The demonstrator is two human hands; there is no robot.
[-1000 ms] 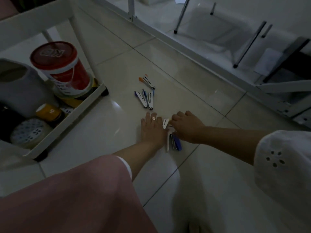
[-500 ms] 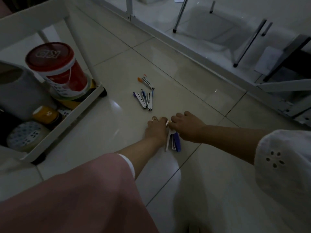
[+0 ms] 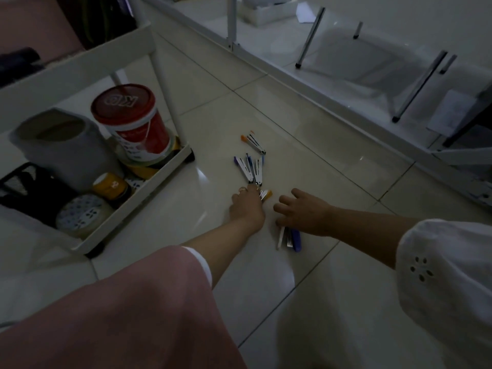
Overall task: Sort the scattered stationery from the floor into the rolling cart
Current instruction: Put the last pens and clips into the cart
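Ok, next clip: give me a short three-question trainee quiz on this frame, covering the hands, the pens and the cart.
1. True or false: the red-lidded tub stands in the cart's bottom tray.
2. Fill in: the left hand reaches toward the fanned pens lying on the ____.
3. Which hand lies over one end of the pen bundle nearest the camera? A) left hand B) right hand C) neither
Key: 1 true; 2 floor; 3 B.
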